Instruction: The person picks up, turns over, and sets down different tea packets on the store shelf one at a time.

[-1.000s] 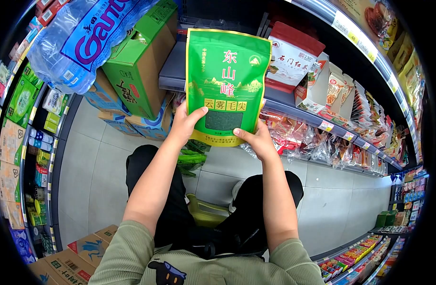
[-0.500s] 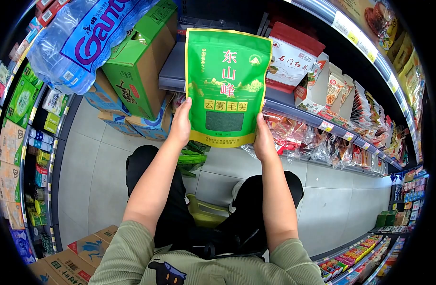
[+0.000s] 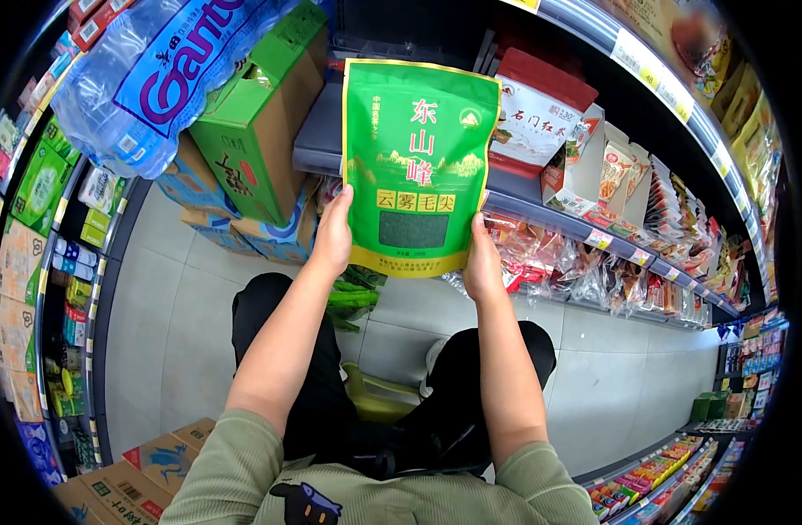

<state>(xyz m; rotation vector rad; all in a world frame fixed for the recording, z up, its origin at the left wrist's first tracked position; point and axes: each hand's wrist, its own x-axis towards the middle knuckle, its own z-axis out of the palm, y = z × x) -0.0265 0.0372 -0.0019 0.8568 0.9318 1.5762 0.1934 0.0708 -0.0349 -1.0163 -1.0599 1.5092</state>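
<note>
Head view: a pouch point(image 3: 418, 162) is held up off the floor point(image 3: 611, 376) in the upper middle of the frame, printed front towards the camera.
Pouch: green with gold edging, pinkish characters down the front, a row of gold squares under them, and a dark window point(image 3: 412, 229) low down.
Left hand point(image 3: 334, 238): at the pouch's lower left edge, thumb lying along that edge.
Right hand point(image 3: 482, 262): at the lower right edge, slightly lower in the frame than the left.
Grip: both hands clasp the pouch between them; most fingers are hidden.
Shelf point(image 3: 541, 199): right of the pouch in the frame, bearing a red-and-white pack point(image 3: 536, 114) and, farther right, boxed packets point(image 3: 615, 179).
Below the shelf: bagged goods point(image 3: 585, 271), right of the right hand.
Upper left: a water pack point(image 3: 139, 96) next to a green box point(image 3: 230, 166), blue cartons point(image 3: 197, 185) beneath.
Lower middle: black trousers point(image 3: 453, 385), knees apart.
Lower left: brown cartons point(image 3: 125, 481).
Lower right: racks point(image 3: 633, 483) of bright packets.
</note>
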